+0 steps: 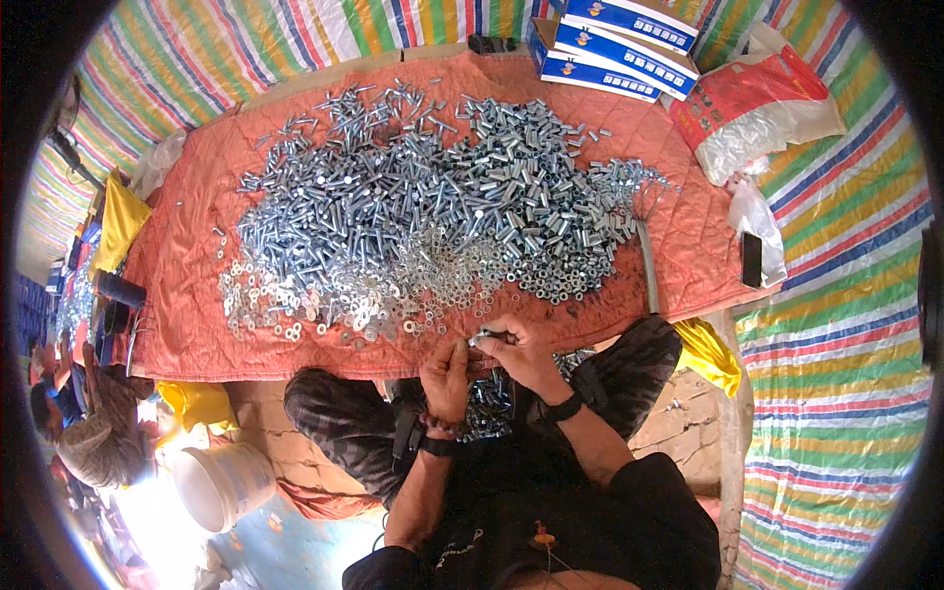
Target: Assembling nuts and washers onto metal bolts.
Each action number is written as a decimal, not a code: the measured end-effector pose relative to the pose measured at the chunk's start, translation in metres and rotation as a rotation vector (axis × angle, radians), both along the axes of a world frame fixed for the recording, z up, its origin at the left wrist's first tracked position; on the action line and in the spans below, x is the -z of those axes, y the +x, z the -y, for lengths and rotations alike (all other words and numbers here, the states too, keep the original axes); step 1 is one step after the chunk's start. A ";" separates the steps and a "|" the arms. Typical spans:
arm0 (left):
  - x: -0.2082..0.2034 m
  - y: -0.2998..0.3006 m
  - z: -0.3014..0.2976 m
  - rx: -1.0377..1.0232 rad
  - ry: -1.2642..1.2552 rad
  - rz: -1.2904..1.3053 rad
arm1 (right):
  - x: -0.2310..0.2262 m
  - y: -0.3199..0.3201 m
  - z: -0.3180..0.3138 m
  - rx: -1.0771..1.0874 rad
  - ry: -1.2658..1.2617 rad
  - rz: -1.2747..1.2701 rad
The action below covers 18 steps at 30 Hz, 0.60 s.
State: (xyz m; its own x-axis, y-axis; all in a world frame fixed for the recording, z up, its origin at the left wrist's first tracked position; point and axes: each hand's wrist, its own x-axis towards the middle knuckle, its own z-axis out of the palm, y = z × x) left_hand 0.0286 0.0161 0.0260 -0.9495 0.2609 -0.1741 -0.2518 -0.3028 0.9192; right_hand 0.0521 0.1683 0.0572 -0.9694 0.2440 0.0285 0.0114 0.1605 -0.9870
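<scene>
At the near edge of the red quilted cloth (pixel 187 295), my right hand (pixel 526 354) pinches a small silver metal fastener (pixel 481 338) between thumb and fingers. My left hand (pixel 446 379) is close beside it, fingers pressed together; whatever they hold is too small to make out. Just beyond my hands lie flat washers (pixel 280 300) and thinner ring washers (pixel 447 270). Hex nuts (pixel 560 283) are heaped to the right of these. Farther back, a big pile of bolts (pixel 344 202) meets a pile of metal sleeves (pixel 511 147).
More metal parts (pixel 485 408) rest between my legs. Blue-and-white boxes (pixel 619 54) are stacked at the back right, near a red-and-white sack (pixel 762 103) and a phone (pixel 751 260). A white bucket (pixel 224 484) stands at lower left, near another person (pixel 103 433).
</scene>
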 end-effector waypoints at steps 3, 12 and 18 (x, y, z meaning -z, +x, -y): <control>0.001 -0.001 0.007 0.089 -0.271 -0.263 | 0.003 0.001 -0.002 -0.005 -0.265 0.182; 0.002 0.003 -0.001 0.021 -0.099 -0.156 | 0.004 -0.007 -0.008 -0.189 0.156 0.036; 0.018 0.001 0.013 -0.040 -0.164 -0.077 | 0.028 -0.039 -0.015 -0.064 0.183 0.130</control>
